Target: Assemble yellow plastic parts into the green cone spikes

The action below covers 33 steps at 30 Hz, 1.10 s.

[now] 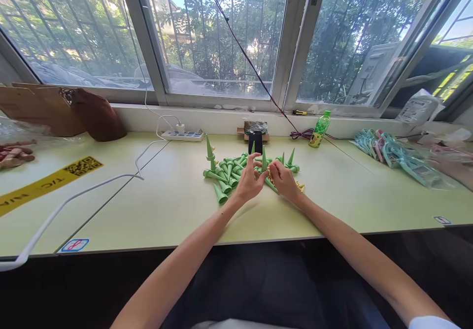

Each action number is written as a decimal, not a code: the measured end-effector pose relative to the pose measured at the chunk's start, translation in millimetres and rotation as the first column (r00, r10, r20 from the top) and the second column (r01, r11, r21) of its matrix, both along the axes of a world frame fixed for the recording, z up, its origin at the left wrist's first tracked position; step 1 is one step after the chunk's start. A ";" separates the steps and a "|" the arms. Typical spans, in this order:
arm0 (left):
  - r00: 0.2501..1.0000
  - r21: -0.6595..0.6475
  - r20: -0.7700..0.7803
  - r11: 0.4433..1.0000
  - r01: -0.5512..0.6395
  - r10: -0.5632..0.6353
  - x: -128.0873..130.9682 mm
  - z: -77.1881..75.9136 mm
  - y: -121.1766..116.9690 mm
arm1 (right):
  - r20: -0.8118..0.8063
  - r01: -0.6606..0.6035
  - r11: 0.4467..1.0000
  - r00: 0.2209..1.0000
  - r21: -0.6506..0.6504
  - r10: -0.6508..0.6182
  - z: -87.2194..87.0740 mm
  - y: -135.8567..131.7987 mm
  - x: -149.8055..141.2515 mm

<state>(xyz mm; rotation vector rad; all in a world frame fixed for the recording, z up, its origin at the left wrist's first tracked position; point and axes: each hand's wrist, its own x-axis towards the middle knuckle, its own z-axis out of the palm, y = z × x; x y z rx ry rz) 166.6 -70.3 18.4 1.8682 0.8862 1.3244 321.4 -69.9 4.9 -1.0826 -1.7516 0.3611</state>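
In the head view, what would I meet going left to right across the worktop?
Brown bag, white power strip, leftmost upright green cone, left hand, right hand, green-capped bottle, pale blue items in clear plastic.

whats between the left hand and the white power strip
In the head view, a heap of green cones lies beside the left hand, and an upright green stack stands nearer the power strip.

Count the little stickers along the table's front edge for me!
2. One sticker is far left of the left hand; the other sticker is far right of the right hand. More might hide under the arms.
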 end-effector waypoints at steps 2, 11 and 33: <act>1.000 -0.026 0.013 1.000 0.009 -0.009 0.1 1.3 -0.8 | -0.009 0.005 1.000 1.000 0.007 -0.005 -0.7 1.1 0.2; 1.000 -0.064 -0.012 0.998 0.002 -0.003 -0.1 2.9 -2.1 | 0.010 0.032 0.999 0.999 -0.012 -0.032 -4.8 6.3 3.9; 0.966 -0.409 0.257 0.907 0.101 0.008 -0.9 6.7 1.5 | -0.045 0.086 0.996 0.995 0.021 -0.085 -0.3 0.3 2.8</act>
